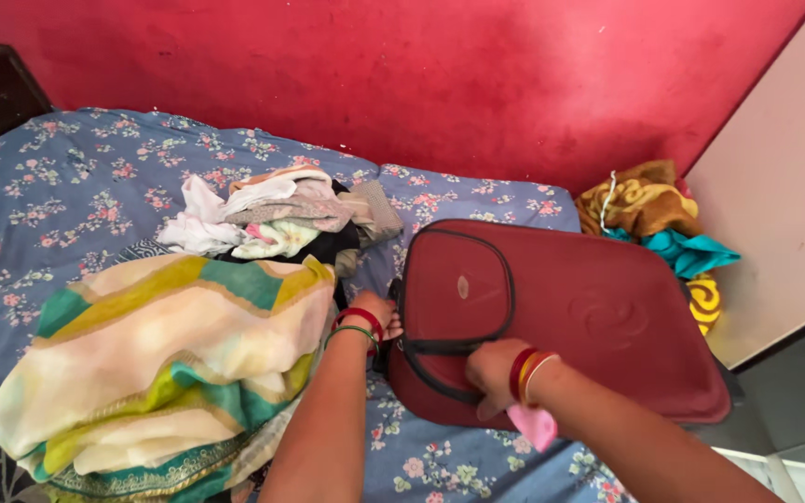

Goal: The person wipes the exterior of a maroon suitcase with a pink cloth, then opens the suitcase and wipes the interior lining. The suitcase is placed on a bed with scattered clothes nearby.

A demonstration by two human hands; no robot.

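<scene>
A dark red suitcase (589, 317) lies flat and closed on a bed with a blue flowered sheet (58, 177). My left hand (379, 312), with red and green bangles at the wrist, grips the suitcase's near left corner at the side edge. My right hand (493, 373), wearing red and gold bangles, rests on the lid by the black piping of the front pocket, fingers curled over the front edge. A small pink cloth (535, 426) hangs below that wrist. Whether the right hand holds the zip pull is hidden.
A folded cream, yellow and green sari (160, 363) lies on the bed at my left. Behind it sits a heap of small clothes (272, 219). Brown, yellow and teal fabrics (663, 228) are wedged beside a white cabinet (775, 186). A red wall (402, 74) stands behind.
</scene>
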